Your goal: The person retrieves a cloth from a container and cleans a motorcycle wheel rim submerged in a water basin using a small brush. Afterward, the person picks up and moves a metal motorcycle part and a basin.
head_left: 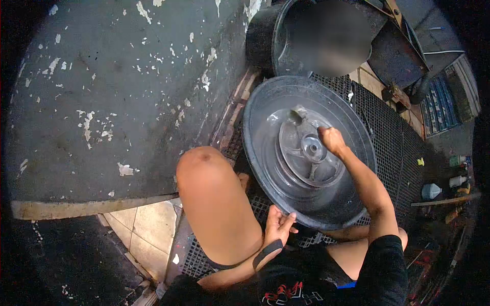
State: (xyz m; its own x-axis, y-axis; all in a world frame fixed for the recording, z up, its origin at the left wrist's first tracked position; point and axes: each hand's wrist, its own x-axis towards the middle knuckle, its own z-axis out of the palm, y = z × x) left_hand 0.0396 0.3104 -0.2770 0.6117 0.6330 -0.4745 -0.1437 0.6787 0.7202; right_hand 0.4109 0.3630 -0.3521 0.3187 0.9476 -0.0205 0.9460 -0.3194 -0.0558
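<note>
A large round black basin point(258, 176) stands tilted in front of me, with a wet, spoked metal wheel point(291, 153) lying inside it. My right hand point(332, 139) is closed over the wheel beside its round hub point(313, 148); whatever its fingers hold is hidden. My left hand point(279, 223) is at the basin's near rim, its fingers apart and the thumb near the edge. It holds nothing that I can see.
A peeling grey wall point(117, 97) rises on the left. Behind the basin stands another black tub point(263, 43). Black grid mats point(390, 135) cover the floor. Bottles point(431, 192) and a wooden strip point(444, 200) lie at the right.
</note>
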